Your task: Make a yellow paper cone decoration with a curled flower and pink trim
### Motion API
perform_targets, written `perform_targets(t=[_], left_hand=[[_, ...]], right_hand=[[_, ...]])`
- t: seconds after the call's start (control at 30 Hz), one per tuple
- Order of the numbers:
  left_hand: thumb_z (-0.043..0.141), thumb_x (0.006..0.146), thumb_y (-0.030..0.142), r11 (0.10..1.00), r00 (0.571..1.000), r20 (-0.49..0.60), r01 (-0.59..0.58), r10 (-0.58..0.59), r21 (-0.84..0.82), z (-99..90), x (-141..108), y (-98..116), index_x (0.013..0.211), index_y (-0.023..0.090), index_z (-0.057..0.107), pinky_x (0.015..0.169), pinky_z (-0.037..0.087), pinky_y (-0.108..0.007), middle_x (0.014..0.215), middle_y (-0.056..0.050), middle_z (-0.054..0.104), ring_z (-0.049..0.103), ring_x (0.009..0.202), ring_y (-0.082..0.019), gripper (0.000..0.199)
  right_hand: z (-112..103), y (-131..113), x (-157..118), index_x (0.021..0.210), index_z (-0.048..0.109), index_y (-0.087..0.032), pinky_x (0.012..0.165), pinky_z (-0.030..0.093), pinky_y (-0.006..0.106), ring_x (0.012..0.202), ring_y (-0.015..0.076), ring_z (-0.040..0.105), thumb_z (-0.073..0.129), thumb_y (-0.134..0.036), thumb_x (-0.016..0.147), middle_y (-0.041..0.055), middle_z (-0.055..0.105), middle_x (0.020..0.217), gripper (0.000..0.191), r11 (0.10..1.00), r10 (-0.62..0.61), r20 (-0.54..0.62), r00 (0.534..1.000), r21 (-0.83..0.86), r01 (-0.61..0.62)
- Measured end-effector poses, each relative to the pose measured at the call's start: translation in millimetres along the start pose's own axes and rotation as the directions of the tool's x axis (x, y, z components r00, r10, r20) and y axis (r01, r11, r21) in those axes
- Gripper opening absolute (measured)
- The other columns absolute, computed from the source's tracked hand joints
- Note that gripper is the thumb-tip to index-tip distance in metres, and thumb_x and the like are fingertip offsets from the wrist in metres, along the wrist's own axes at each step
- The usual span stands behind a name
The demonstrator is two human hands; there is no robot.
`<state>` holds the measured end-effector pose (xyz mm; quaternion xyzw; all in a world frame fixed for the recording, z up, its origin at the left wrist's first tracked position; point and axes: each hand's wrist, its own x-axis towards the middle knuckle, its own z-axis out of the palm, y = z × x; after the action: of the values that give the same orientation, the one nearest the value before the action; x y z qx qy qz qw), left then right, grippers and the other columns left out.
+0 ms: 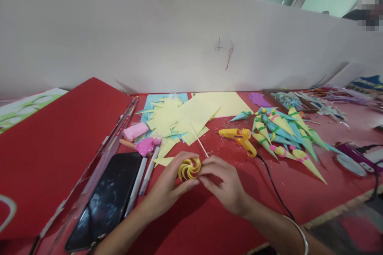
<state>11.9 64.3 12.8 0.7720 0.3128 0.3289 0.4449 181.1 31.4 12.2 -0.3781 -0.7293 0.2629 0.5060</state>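
Facing the camera, the yellow swirl [189, 169] sits pinched by left hand [168, 185] and right hand [226, 183].

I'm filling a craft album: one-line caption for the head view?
Left hand and right hand hold a yellow swirl above a red table, near a glue gun.

Spiral [190, 168]: thin paper strips, matt
Loose sheets [196, 111]: smooth paper, matt
Cones [314, 171]: rolled paper, matt
Glue gun [248, 146]: smooth plastic, faint sheen
Phone [110, 195]: glossy, reflective screen
Counter [206, 223]: smooth, dull sheen
Pink packet [146, 146]: shiny, crinkled plastic film
Thin stick [198, 140]: bare wood, matt
Partition [149, 36]: smooth, matt
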Motion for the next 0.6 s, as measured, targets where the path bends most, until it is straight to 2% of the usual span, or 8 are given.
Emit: perform_targets(t=[0.27,0.47,0.6], left_hand=[[0.053,0.081,0.034,0.996,0.999,0.022,-0.022,0.023,-0.083,5.7,0.1,3.7,0.102,0.022,0.043,0.081,0.038,-0.030,0.098,-0.004,0.048,0.047,0.095,-0.020,0.027],[0.055,0.078,0.040,0.998,0.999,0.042,0.002,0.000,-0.056,6.1,-0.7,7.1,0.108,0.023,0.042,0.080,0.038,-0.032,0.101,-0.005,0.048,0.047,0.093,-0.021,0.037],[0.052,0.079,0.041,0.999,0.996,0.086,-0.018,0.022,-0.048,6.9,0.6,6.9,0.096,0.020,0.046,0.074,0.039,-0.030,0.090,-0.003,0.048,0.047,0.083,-0.019,0.027]], right_hand=[[-0.4,-2.8,-0.2,0.079,0.063,-0.019,0.061,0.046,0.024,0.068,0.0125,0.055,0.053,-0.019,0.080,0.0030,0.056,0.076,0.010,0.999,-0.030,-0.007,1.000,-0.034,0.030],[1.0,-1.4,-1.7,0.079,0.060,-0.019,0.062,0.045,0.024,0.069,0.0128,0.054,0.055,-0.021,0.080,0.0020,0.057,0.075,0.005,0.999,-0.051,-0.009,0.999,0.000,0.051],[0.4,-0.6,-2.9,0.079,0.060,-0.019,0.060,0.045,0.024,0.068,0.0125,0.052,0.054,-0.021,0.080,0.0019,0.054,0.075,0.006,0.996,-0.079,-0.006,0.997,-0.036,0.078]])
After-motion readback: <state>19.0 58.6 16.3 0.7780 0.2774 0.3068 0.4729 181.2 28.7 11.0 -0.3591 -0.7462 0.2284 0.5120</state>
